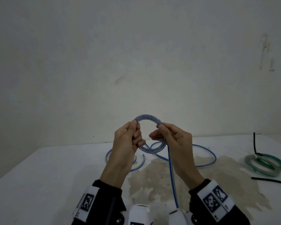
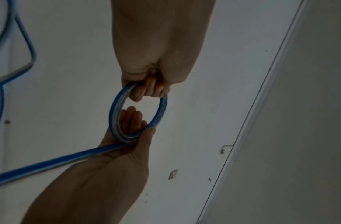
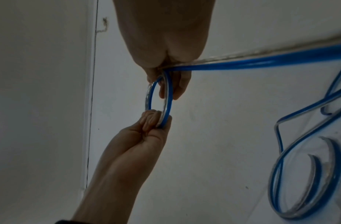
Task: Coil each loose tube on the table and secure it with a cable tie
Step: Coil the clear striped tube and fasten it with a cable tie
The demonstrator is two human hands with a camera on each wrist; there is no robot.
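I hold a small coil of clear, blue-striped tube [image 1: 148, 118] upright above the white table [image 1: 55, 176]. My left hand [image 1: 135, 132] grips the coil's left side with curled fingers [image 2: 150, 89]. My right hand [image 1: 159, 132] pinches the right side between thumb and fingers [image 3: 165, 91]. From the right hand a loose strand [image 1: 172, 176] runs down towards me. The rest of the tube [image 1: 206, 159] lies in wide loops on the table behind my hands, also seen as loops [image 3: 280, 166] in the right wrist view.
A green and whitish tube coil [image 1: 266, 164] lies at the right, bound with a black cable tie [image 1: 255, 143]. A loose black tie [image 1: 269, 180] lies in front of it. A brownish stain [image 1: 217, 184] covers the table's middle. A wall stands close behind.
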